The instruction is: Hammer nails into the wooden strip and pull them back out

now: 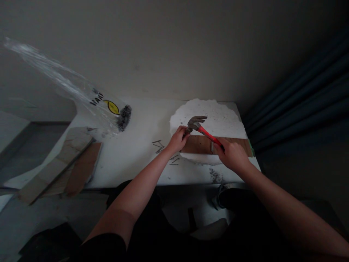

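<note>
My right hand [233, 154] is wrapped round the red handle of a claw hammer [209, 136]. The hammer's metal head is over the fingertips of my left hand [177, 139], and its claw points away to the right. My left fingers are pinched together at the left end of a brown wooden board [196, 145]; what they hold, if anything, is hidden by the hammer head and too small to name. The board lies flat on a white, ragged-edged sheet [215, 118]. Several loose nails [158, 146] are scattered on the table left of the board, close to my left wrist.
The white table [128, 156] stands against a wall. A clear plastic bag [106, 109] with dark small pieces at its bottom sits at the back left. Wooden planks [81, 167] overhang the table's front left edge. Dark curtains [305, 87] hang on the right.
</note>
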A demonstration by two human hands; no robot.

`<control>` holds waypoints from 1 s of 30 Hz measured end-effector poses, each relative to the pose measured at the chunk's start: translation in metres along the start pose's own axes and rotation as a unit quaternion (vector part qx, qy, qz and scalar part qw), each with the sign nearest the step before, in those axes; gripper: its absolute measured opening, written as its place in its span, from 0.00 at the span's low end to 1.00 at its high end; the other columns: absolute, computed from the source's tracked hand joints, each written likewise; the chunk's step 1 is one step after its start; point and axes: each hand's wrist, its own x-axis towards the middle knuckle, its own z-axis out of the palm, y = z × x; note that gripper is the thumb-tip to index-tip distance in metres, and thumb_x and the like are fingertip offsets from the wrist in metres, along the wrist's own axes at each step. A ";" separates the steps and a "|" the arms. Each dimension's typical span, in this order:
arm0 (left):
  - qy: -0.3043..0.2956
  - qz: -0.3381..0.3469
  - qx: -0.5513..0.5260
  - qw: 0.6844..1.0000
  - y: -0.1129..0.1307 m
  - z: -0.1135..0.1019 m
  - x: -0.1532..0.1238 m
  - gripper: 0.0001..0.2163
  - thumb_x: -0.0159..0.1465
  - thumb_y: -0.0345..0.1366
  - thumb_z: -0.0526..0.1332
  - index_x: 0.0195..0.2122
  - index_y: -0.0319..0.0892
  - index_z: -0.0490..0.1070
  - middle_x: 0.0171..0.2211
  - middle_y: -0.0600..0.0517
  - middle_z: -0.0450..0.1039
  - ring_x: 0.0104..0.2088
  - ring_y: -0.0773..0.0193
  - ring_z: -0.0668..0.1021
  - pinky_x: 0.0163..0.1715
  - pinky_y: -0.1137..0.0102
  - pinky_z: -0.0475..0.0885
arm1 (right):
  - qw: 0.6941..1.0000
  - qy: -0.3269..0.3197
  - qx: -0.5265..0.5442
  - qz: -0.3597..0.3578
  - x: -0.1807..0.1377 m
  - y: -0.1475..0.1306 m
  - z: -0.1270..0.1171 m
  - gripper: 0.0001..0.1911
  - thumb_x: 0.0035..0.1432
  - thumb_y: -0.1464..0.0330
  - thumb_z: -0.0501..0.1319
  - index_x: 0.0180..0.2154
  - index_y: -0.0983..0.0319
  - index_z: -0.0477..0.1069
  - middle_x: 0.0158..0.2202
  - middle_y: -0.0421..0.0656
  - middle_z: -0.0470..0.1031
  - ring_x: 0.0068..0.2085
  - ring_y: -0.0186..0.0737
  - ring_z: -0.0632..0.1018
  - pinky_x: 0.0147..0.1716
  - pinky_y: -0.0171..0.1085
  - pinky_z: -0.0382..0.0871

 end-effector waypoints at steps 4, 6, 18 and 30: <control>-0.002 -0.007 0.000 1.000 -0.001 0.000 0.000 0.06 0.64 0.29 0.57 0.43 0.42 0.66 0.45 0.46 0.69 0.45 0.58 0.74 0.49 0.61 0.71 | 1.000 -0.013 -0.004 0.001 -0.001 -0.002 -0.001 0.24 0.69 0.58 0.45 0.57 0.58 0.69 0.35 0.49 0.80 0.32 0.49 0.78 0.33 0.40 0.62; -0.002 -0.004 0.000 1.000 -0.001 0.000 -0.001 0.07 0.65 0.30 0.57 0.43 0.42 0.66 0.45 0.46 0.69 0.45 0.59 0.75 0.49 0.61 0.71 | 1.000 -0.010 -0.002 -0.001 0.000 -0.001 -0.001 0.23 0.69 0.58 0.45 0.56 0.58 0.69 0.36 0.49 0.80 0.32 0.49 0.78 0.32 0.40 0.62; -0.001 0.011 -0.012 1.000 0.001 -0.003 -0.001 0.06 0.65 0.31 0.57 0.43 0.42 0.66 0.45 0.46 0.68 0.44 0.60 0.74 0.47 0.63 0.72 | 1.000 0.006 0.007 -0.003 -0.001 0.000 0.004 0.23 0.69 0.58 0.45 0.55 0.59 0.70 0.35 0.49 0.80 0.31 0.47 0.77 0.32 0.40 0.62; 0.005 0.004 -0.017 1.000 0.003 -0.001 -0.002 0.05 0.64 0.30 0.57 0.41 0.43 0.65 0.43 0.47 0.68 0.42 0.60 0.74 0.44 0.64 0.72 | 1.000 0.000 0.011 0.007 0.000 0.002 0.007 0.24 0.69 0.57 0.45 0.56 0.59 0.69 0.36 0.49 0.80 0.33 0.48 0.78 0.33 0.40 0.62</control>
